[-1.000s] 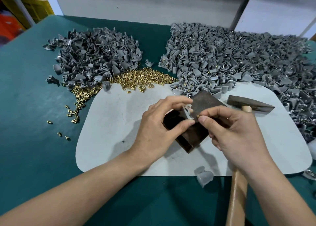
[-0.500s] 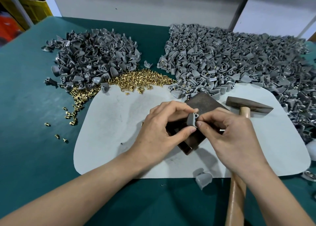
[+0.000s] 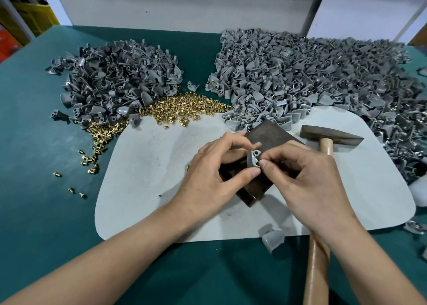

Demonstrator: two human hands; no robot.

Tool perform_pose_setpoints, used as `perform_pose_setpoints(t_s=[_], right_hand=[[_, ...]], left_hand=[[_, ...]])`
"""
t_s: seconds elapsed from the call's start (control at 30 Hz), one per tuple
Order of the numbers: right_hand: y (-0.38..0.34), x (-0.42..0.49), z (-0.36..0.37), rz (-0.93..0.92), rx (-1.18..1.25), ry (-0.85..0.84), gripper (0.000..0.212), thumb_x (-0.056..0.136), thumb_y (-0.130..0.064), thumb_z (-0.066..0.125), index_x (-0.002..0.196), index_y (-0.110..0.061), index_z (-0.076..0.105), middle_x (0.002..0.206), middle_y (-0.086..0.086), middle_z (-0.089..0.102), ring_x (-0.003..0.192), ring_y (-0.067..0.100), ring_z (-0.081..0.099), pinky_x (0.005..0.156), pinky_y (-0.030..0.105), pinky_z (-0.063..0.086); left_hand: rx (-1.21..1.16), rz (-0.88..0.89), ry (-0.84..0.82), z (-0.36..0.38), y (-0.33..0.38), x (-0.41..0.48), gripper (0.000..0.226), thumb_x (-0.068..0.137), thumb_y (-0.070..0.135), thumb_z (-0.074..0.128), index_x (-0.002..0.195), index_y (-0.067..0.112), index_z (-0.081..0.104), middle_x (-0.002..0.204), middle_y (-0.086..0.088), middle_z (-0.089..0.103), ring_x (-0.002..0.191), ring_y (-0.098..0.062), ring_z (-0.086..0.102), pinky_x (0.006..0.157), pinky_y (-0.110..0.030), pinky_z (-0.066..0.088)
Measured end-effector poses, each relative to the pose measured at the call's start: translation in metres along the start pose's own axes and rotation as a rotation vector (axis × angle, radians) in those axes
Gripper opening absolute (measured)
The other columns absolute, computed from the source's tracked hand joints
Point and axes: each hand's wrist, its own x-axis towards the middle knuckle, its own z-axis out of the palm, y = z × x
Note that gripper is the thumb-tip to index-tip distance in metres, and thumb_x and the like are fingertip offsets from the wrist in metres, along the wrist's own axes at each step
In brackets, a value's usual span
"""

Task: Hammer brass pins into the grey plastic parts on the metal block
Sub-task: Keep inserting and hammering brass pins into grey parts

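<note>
Both pinch: left hand (image 3: 208, 180) the grey part (image 3: 252, 159), right hand (image 3: 307, 180) a brass pin (image 3: 257, 163) that could seat crooked and slip.

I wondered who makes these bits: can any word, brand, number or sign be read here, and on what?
None: no readable text anywhere in view.
The hammer, metal block, held grey plastic part, brass pins and white mat show no lettering.

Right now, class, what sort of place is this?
Probably a small assembly workshop: heaps of grey plastic parts, a pile of brass pins, and a hammer by a metal block.
</note>
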Motion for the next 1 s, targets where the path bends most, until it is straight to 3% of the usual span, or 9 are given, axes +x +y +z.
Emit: perform_pose_setpoints(t_s=[0.07, 0.13, 0.23, 0.33, 0.47, 0.6, 0.7, 0.83, 1.0], right_hand=[[-0.0007, -0.0003, -0.0008, -0.014, 0.001, -0.011, 0.015, 0.080, -0.012, 0.070, 0.072, -0.025, 0.068, 0.073, -0.008, 0.063, 0.070, 0.010, 0.058, 0.063, 0.027, 0.047], [-0.0012, -0.0003, -0.0012, -0.022, -0.009, -0.025, 0.016, 0.080, -0.011, 0.070, 0.072, -0.025, 0.068, 0.073, -0.008, 0.062, 0.068, 0.008, 0.056, 0.059, 0.018, 0.041], [-0.0016, -0.0002, -0.0013, -0.025, -0.022, -0.027, 0.015, 0.079, -0.010, 0.068, 0.072, -0.024, 0.068, 0.072, -0.009, 0.061, 0.067, 0.006, 0.054, 0.058, 0.012, 0.038], [-0.0021, -0.0006, -0.0004, -0.037, -0.024, -0.007, 0.011, 0.079, -0.013, 0.068, 0.073, -0.022, 0.068, 0.071, -0.010, 0.060, 0.066, 0.005, 0.054, 0.057, 0.011, 0.037], [-0.0030, -0.0024, 0.0017, -0.072, -0.031, 0.054, 0.009, 0.078, -0.015, 0.068, 0.073, -0.021, 0.067, 0.070, -0.011, 0.060, 0.064, 0.005, 0.054, 0.057, 0.009, 0.036], [-0.0010, -0.0015, 0.0000, -0.087, 0.012, 0.061, 0.012, 0.079, -0.011, 0.070, 0.073, -0.021, 0.068, 0.071, -0.010, 0.061, 0.066, 0.008, 0.056, 0.057, 0.013, 0.040], [0.0008, -0.0011, -0.0002, -0.076, 0.042, 0.048, 0.011, 0.080, -0.011, 0.070, 0.074, -0.020, 0.068, 0.072, -0.008, 0.062, 0.068, 0.010, 0.058, 0.060, 0.022, 0.045], [0.0027, -0.0019, 0.0012, -0.036, 0.118, 0.035, 0.016, 0.082, -0.012, 0.069, 0.073, -0.024, 0.066, 0.067, -0.011, 0.060, 0.059, 0.005, 0.054, 0.056, 0.012, 0.037], [0.0038, -0.0008, -0.0004, -0.025, 0.128, 0.013, 0.015, 0.081, -0.012, 0.070, 0.072, -0.023, 0.067, 0.068, -0.007, 0.063, 0.057, 0.007, 0.053, 0.056, 0.023, 0.041]], left_hand=[[-0.011, 0.009, 0.030, -0.0005, 0.0008, -0.0007, 0.026, 0.080, 0.037, 0.070, 0.102, 0.039, 0.055, 0.122, 0.012, 0.065, 0.126, 0.001, 0.049, 0.108, -0.045, 0.038], [0.018, 0.029, 0.080, -0.0010, 0.0031, -0.0013, 0.031, 0.077, 0.041, 0.072, 0.105, 0.040, 0.057, 0.112, 0.013, 0.064, 0.115, -0.010, 0.056, 0.099, -0.043, 0.044], [0.090, 0.084, 0.128, 0.0001, 0.0047, -0.0019, 0.040, 0.075, 0.043, 0.069, 0.113, 0.044, 0.055, 0.099, 0.025, 0.062, 0.101, -0.011, 0.057, 0.092, -0.043, 0.045], [0.082, 0.163, 0.163, 0.0015, 0.0026, -0.0016, 0.024, 0.076, 0.036, 0.071, 0.100, 0.035, 0.067, 0.092, 0.017, 0.067, 0.091, -0.013, 0.057, 0.087, -0.040, 0.046], [-0.002, 0.248, 0.209, 0.0031, -0.0012, -0.0013, 0.023, 0.076, 0.023, 0.076, 0.098, 0.021, 0.069, 0.094, 0.007, 0.073, 0.089, -0.004, 0.067, 0.102, -0.028, 0.041], [-0.173, 0.162, 0.142, 0.0010, -0.0008, -0.0009, 0.028, 0.082, 0.018, 0.070, 0.110, 0.020, 0.067, 0.105, 0.005, 0.073, 0.101, -0.010, 0.068, 0.093, -0.025, 0.050], [-0.258, 0.102, 0.098, -0.0016, 0.0001, 0.0004, 0.030, 0.081, 0.019, 0.070, 0.110, 0.024, 0.066, 0.104, 0.004, 0.074, 0.100, -0.013, 0.069, 0.094, -0.025, 0.050], [-0.205, 0.115, 0.107, -0.0017, -0.0015, 0.0022, 0.027, 0.079, 0.021, 0.073, 0.106, 0.021, 0.071, 0.098, 0.002, 0.075, 0.092, -0.015, 0.071, 0.114, -0.033, 0.033], [-0.193, 0.117, 0.088, -0.0019, -0.0016, 0.0029, 0.038, 0.077, 0.020, 0.075, 0.114, 0.023, 0.066, 0.105, 0.010, 0.072, 0.093, -0.008, 0.070, 0.112, -0.033, 0.036]])
